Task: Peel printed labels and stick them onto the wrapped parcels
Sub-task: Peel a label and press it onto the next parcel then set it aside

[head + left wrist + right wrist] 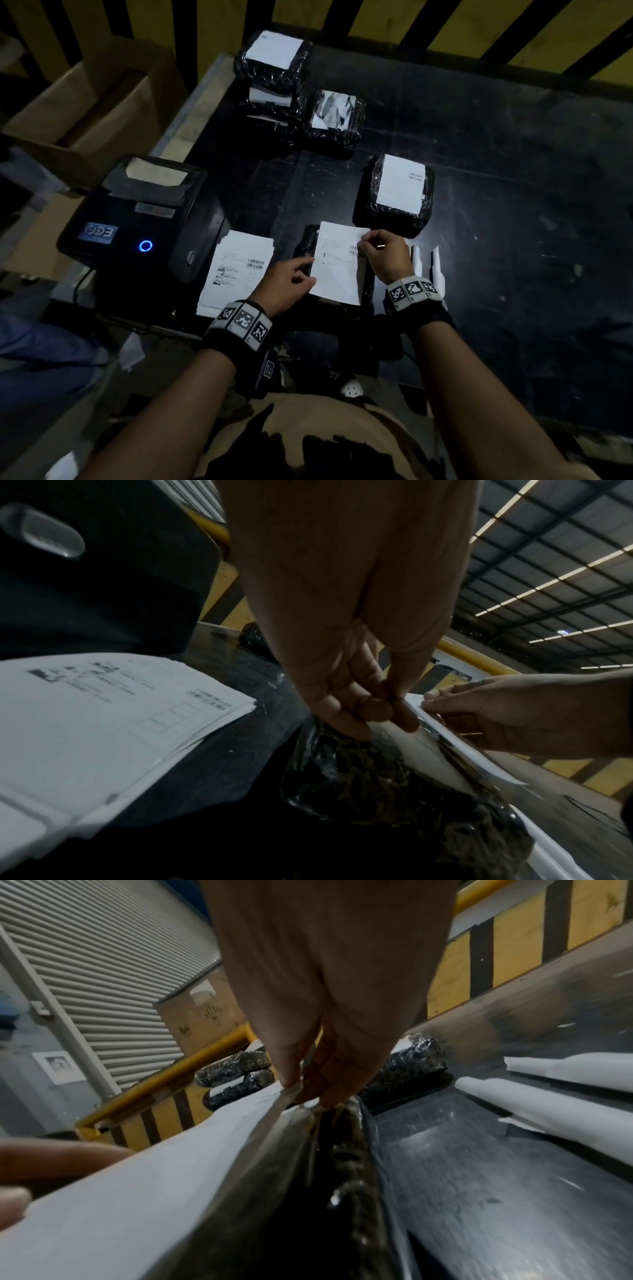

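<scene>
A white printed label [337,265] hangs just above a black-wrapped parcel [305,245] near the table's front edge. My left hand [308,270] pinches the label's left edge, and my right hand [363,248] pinches its right edge near the barcode. In the left wrist view my left fingertips [377,712] meet at the label's edge [462,753] over the crinkled parcel [394,791]. Seen from the right wrist, my right fingers [301,1088] hold the label [154,1177] above the parcel [349,1177]. Most of the parcel is hidden under the label.
A stack of printed labels [236,270] lies left of the parcel, beside a black label printer [137,222]. Labelled parcels sit behind [397,192], [334,120], [270,61]. Curled white backing sheets [428,263] lie right of my right hand. An open cardboard box [85,109] stands at left.
</scene>
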A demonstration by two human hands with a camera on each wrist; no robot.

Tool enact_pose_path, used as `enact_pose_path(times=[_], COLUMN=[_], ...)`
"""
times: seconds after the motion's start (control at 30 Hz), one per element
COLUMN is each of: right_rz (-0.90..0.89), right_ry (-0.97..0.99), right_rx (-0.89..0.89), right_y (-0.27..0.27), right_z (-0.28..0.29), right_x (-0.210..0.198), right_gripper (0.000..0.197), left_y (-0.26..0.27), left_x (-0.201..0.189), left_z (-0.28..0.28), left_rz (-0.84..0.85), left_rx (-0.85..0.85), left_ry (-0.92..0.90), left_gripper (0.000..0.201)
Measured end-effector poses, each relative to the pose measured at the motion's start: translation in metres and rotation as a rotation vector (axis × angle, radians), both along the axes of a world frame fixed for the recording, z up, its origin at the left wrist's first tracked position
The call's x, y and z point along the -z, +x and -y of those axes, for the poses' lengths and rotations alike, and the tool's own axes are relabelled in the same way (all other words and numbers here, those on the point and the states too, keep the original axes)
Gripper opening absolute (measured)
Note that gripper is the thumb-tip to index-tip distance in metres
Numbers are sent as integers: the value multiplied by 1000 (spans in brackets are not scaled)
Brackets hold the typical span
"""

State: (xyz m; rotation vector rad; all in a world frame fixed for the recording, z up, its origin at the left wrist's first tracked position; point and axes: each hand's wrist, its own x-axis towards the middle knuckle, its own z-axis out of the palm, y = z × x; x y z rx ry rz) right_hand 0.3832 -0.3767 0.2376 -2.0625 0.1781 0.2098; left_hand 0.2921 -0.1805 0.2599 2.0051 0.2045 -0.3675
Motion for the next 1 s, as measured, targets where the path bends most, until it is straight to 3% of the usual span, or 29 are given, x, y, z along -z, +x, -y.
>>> enact_pose_path(times=[1.0], right_rz=[-9], right_ry=[-275], right_rx=[-108], right_y=[4], right_z=[-8], right_x=[-1], right_gripper=[18], left_y=[8], left_x=[6], left_z=[-1], left_rz=[-94], left_rx=[23], left_ry=[91], left_gripper=[48])
